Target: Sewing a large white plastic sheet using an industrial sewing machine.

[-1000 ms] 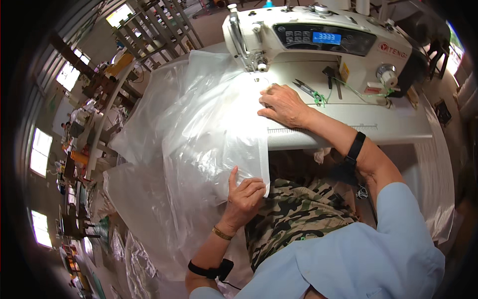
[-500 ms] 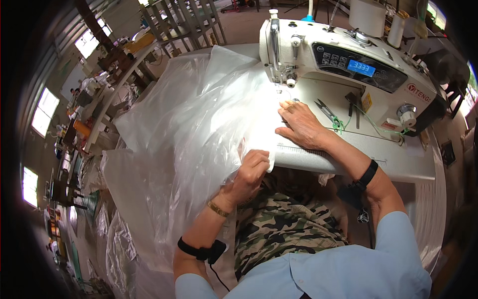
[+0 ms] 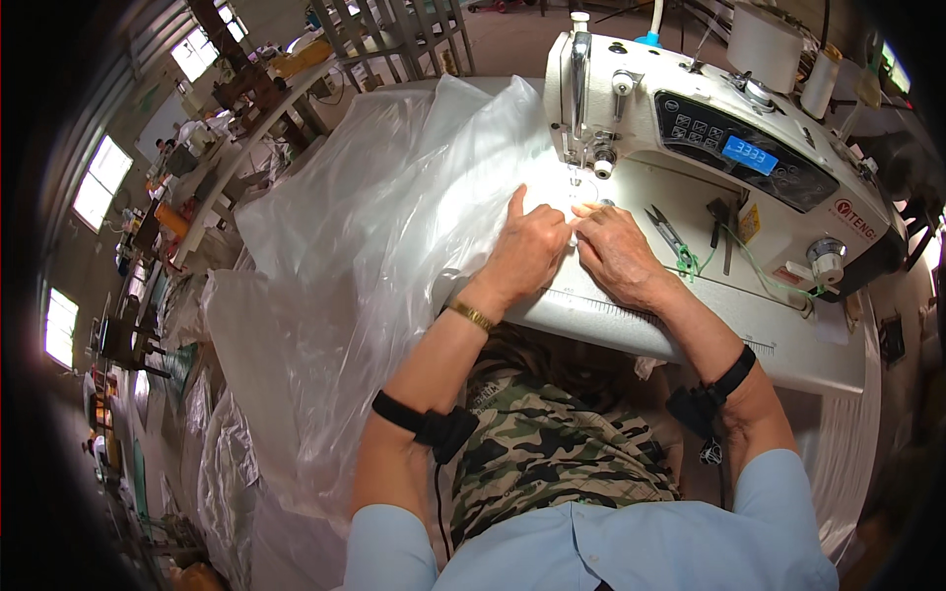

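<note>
A large sheet of shiny translucent white plastic (image 3: 345, 266) spreads over the left of the sewing table and hangs down its front. Just in front of the needle area of a white sewing machine (image 3: 631, 108), my two hands meet at the sheet's right edge. My left hand (image 3: 532, 246) has its fingers curled on that edge, with the thumb sticking up away from them. Close beside it, my right hand (image 3: 621, 254) pinches the edge with bent fingers. Between the fingertips, the exact bit of plastic they grip is mostly hidden.
Thread snips (image 3: 666, 231) with green cord lie right of my right hand, beside a dark-headed tool (image 3: 719, 212). Thread cones (image 3: 764, 49) stand behind the machine. A ruler strip (image 3: 611, 307) runs along the table's front edge. A grey slatted rack (image 3: 394, 39) stands beyond the table.
My left hand has moved up and forward from the table's front edge to beside my right hand. The right hand's fingers have drawn in toward it. The view has shifted slightly.
</note>
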Motion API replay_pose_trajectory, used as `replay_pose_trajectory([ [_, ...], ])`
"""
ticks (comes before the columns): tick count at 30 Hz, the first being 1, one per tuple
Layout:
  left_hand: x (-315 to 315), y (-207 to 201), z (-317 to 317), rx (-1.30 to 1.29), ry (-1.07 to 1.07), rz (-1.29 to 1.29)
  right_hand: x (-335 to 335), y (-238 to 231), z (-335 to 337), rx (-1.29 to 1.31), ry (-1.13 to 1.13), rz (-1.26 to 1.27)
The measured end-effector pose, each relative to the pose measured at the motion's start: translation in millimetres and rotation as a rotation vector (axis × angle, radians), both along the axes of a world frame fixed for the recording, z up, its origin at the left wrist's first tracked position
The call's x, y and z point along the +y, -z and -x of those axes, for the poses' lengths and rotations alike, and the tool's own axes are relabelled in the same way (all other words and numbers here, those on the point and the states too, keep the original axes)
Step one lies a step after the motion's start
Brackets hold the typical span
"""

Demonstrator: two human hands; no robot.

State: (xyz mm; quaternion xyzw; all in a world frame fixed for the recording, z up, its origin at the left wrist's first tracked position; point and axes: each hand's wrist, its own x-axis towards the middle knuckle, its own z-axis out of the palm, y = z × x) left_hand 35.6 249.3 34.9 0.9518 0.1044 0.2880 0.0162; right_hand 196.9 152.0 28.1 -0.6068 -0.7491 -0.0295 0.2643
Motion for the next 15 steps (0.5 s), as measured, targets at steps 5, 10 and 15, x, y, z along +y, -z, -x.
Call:
replay_pose_trajectory([
  [5,18,2,-15,-0.066,-0.007,0.030,5,-13,6,0.093,0.102,0.090],
  [10,23,2,-16,-0.051,0.028,0.115,18,-1,0,0.059,0.142,-0.032],
  [15,34,12,-7,-0.133,0.064,0.331,18,-2,0,0.093,0.149,-0.064],
])
